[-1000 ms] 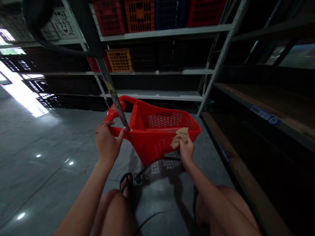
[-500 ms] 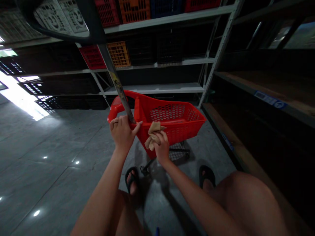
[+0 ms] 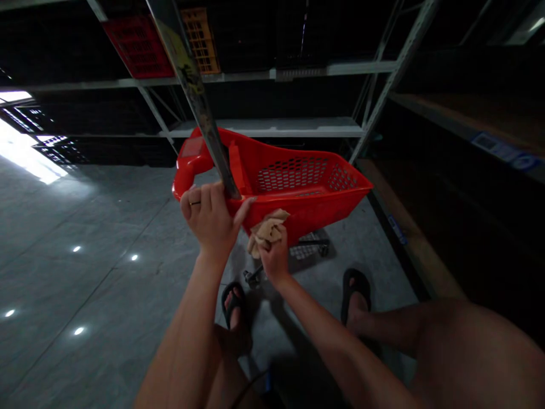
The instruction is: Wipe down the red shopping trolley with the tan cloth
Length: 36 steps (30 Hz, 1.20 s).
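Observation:
A red plastic shopping cart stands in front of me, its perforated basket pointing right. My left hand, a ring on one finger, is closed over the cart's near rim beside the handle end. Bunched in my right hand is a crumpled tan cloth, pressed against the near outer side of the basket. A worn metal pole slants down to the rim just behind my left hand; its lower end meets the cart there.
Behind the cart runs a metal shelf rack with a red crate, an orange crate and dark crates. Dark shelving with a wooden edge borders the right. My sandalled feet rest on the grey floor.
The view has tilted down and come closer to the cart. My right hand and the cloth have shifted slightly along the basket's side. My left hand keeps its place on the rim.

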### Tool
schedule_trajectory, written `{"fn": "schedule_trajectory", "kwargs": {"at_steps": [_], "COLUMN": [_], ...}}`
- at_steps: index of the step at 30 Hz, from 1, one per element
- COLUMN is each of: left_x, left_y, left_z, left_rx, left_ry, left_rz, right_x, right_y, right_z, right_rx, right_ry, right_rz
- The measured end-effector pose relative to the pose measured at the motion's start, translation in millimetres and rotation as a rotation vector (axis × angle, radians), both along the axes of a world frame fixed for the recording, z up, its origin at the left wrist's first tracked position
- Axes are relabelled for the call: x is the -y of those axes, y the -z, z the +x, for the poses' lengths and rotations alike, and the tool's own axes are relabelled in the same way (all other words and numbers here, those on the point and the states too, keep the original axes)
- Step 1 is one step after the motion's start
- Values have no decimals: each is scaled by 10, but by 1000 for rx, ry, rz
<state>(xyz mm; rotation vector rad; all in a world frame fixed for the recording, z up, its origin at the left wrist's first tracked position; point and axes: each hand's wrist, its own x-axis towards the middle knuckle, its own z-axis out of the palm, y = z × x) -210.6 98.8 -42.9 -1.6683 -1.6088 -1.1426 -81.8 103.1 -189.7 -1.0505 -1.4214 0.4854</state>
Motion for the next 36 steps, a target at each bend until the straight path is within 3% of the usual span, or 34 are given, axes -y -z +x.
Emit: {"fn": "schedule_trajectory", "kwargs": {"at_steps": [2,3,6,9,11,14,17,22,25,29,32,36], "left_x": [-16,-22,-18,28,78,149,153,-53,-187,-245,-233,-233], "left_y": [3,3,-2,0,21,85,151,170,167,200,217,207], "left_z": [-25,-35,-30,47,121,216,284,466,586,631,592,561], "left_rx": [18,24,26,33,56,75,-27,-309,-350,-369,-351,-293], "left_ry": [11,20,39,8,-26,-27,78,322,299,221,239,266], "left_rz": [-1,-6,-26,-10,24,98,140,-10,-14,-67,-107,-127], "right_x": [48,70,93,53,23,-8,-84,-366,-450,-404,-381,-466], "right_y": [283,331,92,-342,-462,-343,-223,-512,-630,-572,-524,-453], "right_z": [49,62,41,-17,-23,80,332,836,928,742,662,1008], "right_rx": [12,23,70,121,149,156,74,-8,80,186,227,291], "right_ry": [9,17,25,-30,-68,-73,53,229,210,28,-66,-17], "right_rz": [-96,-126,-86,90,172,151,52,94,126,203,278,215]}}
